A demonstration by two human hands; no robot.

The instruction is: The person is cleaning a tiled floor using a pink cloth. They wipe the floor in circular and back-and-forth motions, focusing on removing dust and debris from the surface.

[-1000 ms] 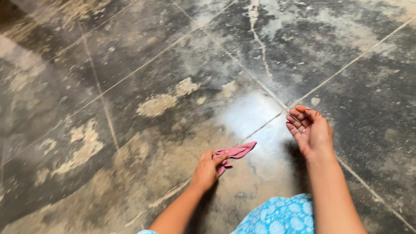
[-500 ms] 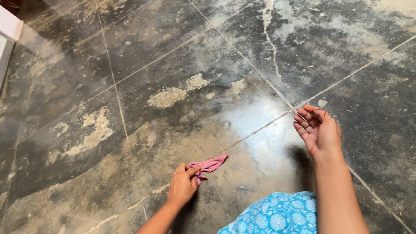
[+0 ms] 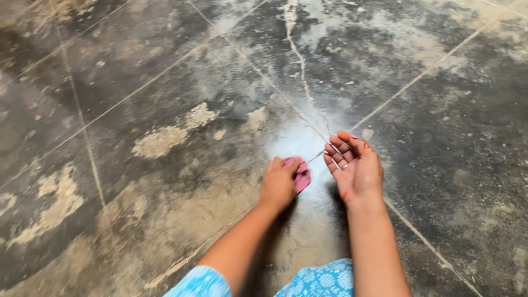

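**Pink cloth on a dusty stone floor, most of the grime yet unwiped**

Head view: the left hand [image 3: 279, 184] lies palm down at about 6 o'clock of the frame, its fingers curled over a small pink cloth [image 3: 302, 175], which is bunched and pressed against the floor [image 3: 137, 82]; only a crumpled edge of the cloth shows past the fingertips at the hand's 2 o'clock. The right hand [image 3: 355, 168] hovers just beside it at 3 o'clock, open and slightly cupped, palm turned inward, holding nothing; a ring shows on one finger.

As far as this view shows, the wiping looks barely begun. A pale, glossy patch [image 3: 300, 144] sits at 12 o'clock of the hands and reads as damp or rubbed clean. All around it the dark slabs carry a grey dust film, and tan, crusty blotches [image 3: 165, 140] lie at 9 to 10 o'clock, seemingly untouched.

The floor is large dark stone tiles, mottled and matt, with thin light joints running diagonally and a ragged whitish crack [image 3: 300, 55] toward 12 o'clock. The cloth looks soft, thin and limp. Blue patterned fabric [image 3: 324, 280] of the person's clothing fills the bottom edge
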